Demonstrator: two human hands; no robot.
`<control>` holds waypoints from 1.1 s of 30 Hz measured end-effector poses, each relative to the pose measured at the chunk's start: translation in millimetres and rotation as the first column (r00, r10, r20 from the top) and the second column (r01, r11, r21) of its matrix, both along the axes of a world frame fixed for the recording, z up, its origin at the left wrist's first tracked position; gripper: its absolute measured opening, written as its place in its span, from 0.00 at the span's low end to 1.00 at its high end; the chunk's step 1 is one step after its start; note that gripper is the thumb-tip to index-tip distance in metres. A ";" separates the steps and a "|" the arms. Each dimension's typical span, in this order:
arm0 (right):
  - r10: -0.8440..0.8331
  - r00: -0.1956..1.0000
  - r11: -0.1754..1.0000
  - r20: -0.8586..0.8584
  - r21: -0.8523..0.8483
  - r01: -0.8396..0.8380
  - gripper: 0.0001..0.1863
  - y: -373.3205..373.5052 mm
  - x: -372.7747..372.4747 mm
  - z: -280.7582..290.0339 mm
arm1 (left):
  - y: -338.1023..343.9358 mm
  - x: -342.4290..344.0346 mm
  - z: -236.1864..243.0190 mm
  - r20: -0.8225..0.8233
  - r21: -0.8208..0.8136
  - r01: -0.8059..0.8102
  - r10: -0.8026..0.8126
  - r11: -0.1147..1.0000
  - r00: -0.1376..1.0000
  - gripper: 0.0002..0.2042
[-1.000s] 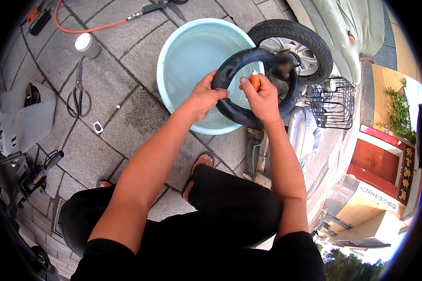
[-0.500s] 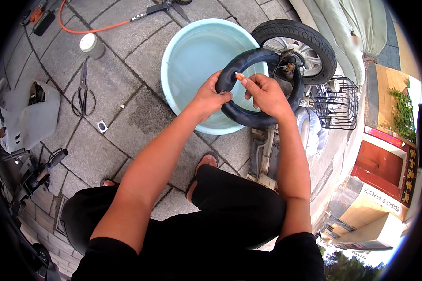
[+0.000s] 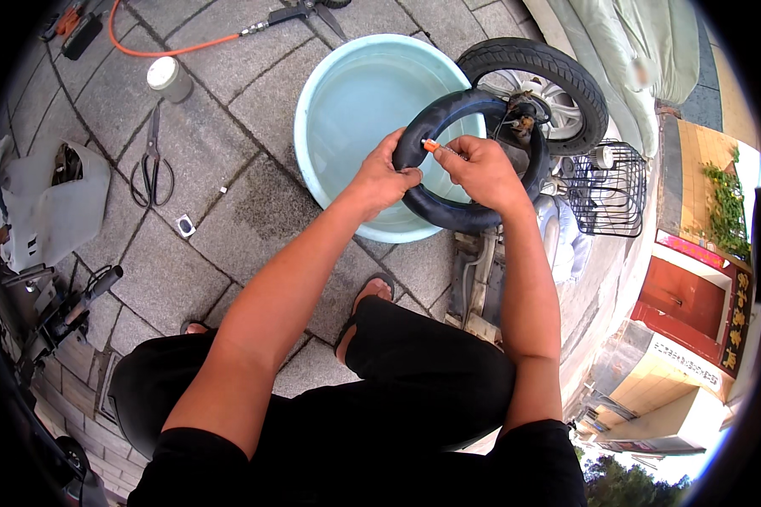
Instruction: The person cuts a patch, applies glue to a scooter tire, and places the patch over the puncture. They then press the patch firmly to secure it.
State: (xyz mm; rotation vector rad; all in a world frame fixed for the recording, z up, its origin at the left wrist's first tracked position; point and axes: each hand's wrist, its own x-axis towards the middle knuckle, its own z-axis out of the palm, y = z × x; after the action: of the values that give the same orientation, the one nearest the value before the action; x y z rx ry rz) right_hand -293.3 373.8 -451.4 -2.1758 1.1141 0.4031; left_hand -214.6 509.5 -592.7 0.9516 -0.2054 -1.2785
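I grip a black inner tube (image 3: 448, 213) in my left hand (image 3: 380, 179), thumb on its left section. My right hand (image 3: 478, 173) is closed on a small orange tool (image 3: 434, 147), whose pale tip points left against the inner side of the tube. The tube is over a light blue basin (image 3: 342, 110) of water, partly covering its right side. Just behind, a wheel (image 3: 583, 89) with a black tyre lies among metal vehicle parts.
Scissors (image 3: 151, 165), a lidded jar (image 3: 169, 82) and a small square patch (image 3: 185, 226) lie on paving at left. An orange hose (image 3: 177, 49) with a black air gun is at top. A plastic container (image 3: 59, 207), dark machinery (image 3: 76, 308) and a wire basket (image 3: 604, 190) flank me.
My right hand has tilted the orange tool from upright to pointing left and brought its tip to the tube beside my left hand. Both hands have shifted slightly rightward in the picture.
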 end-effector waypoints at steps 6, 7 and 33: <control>-0.015 0.999 1.000 -0.032 -0.014 0.015 0.22 0.9 4.5 2.5 | 0.1 0.4 -1.5 0.003 0.011 0.001 -0.001 1.000 1.000 0.38; -0.018 0.999 1.000 -0.026 -0.011 0.018 0.22 0.8 2.7 0.9 | 1.2 -0.7 -0.9 0.004 0.024 0.004 -0.004 1.000 1.000 0.38; -0.078 0.878 0.995 0.472 -0.018 0.099 0.08 -1.9 -29.5 -15.8 | 1.0 1.7 -3.9 -0.051 -0.002 0.009 -0.009 1.000 0.999 0.38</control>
State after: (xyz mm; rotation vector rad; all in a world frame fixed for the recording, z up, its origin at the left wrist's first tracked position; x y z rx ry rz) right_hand -322.8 371.9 -467.2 -2.0888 0.9422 -0.1916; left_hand -212.9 510.6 -596.6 0.9162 -0.1713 -1.3094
